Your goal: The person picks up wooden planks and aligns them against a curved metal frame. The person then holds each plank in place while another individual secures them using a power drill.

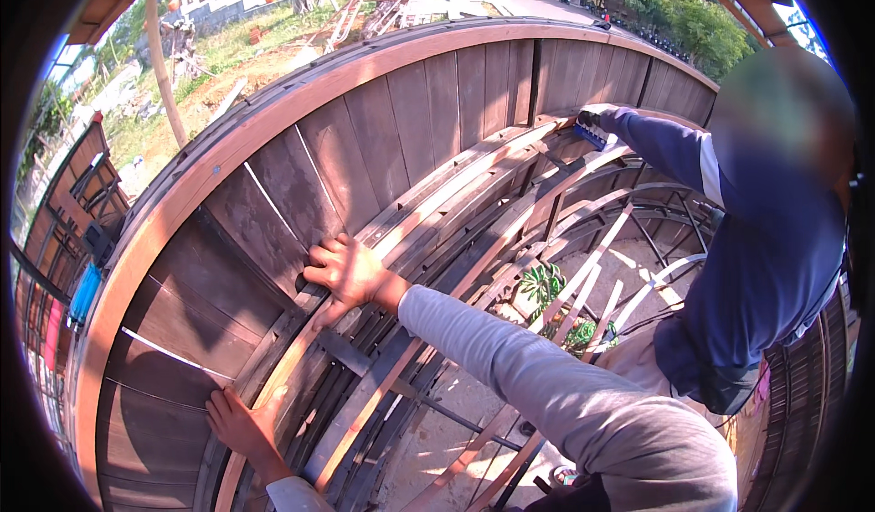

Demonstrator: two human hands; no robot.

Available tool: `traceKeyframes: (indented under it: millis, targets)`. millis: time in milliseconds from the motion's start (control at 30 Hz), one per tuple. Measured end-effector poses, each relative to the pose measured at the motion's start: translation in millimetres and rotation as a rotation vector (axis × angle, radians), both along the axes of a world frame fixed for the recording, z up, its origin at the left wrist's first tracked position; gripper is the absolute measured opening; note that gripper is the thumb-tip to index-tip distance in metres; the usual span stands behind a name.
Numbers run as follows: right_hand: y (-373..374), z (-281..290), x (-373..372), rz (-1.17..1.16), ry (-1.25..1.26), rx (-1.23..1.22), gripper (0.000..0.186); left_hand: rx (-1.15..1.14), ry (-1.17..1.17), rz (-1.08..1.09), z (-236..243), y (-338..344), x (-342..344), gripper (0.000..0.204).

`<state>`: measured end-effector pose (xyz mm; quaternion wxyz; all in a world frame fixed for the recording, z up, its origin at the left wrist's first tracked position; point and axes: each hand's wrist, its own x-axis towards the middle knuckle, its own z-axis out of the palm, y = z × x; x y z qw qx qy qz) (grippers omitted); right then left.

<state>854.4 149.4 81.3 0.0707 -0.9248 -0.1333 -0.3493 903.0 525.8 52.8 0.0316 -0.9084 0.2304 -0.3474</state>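
A long, light-coloured wooden strip (290, 363) curves along the inner side of a dark plank wall (351, 147). My left hand (246, 425), at the lower left, spans the strip, with the fingers on the plank side and the thumb on the near side. Farther along, my right hand (348, 270) is wrapped over the same strip, its fingers bent toward the planks and its thumb stretched down along it. A small dark round thing, not clear in kind, shows by the right fingertips. My right forearm in a grey sleeve (492, 334) crosses the middle.
At the right, a co-worker in a dark blue top (775, 238) reaches a gloved hand (597, 115) with a blue object to the ledge. Curved metal bars (638, 229), loose wooden slats (583, 279) and green plants (542, 282) lie below. A reddish wooden rim (214, 167) tops the wall.
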Motion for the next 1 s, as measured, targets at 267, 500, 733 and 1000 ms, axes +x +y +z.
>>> traceKeyframes:
  millis: [267,500,733,1000]
  targets:
    - [1,2,0,0.025,0.031,0.026,0.081,0.031,0.005,0.015,-5,6,3,0.086]
    - [3,4,-1,-0.019,0.113,0.007,0.078,-0.002,-0.027,-0.026,1,1,0,0.078]
    - [3,-2,0,-0.032,0.037,0.001,0.082,-0.022,0.007,-0.021,9,-8,-7,0.090]
    - [1,-7,5,-0.027,-0.042,-0.038,0.085,-0.029,-0.073,-0.086,16,-14,-12,0.084]
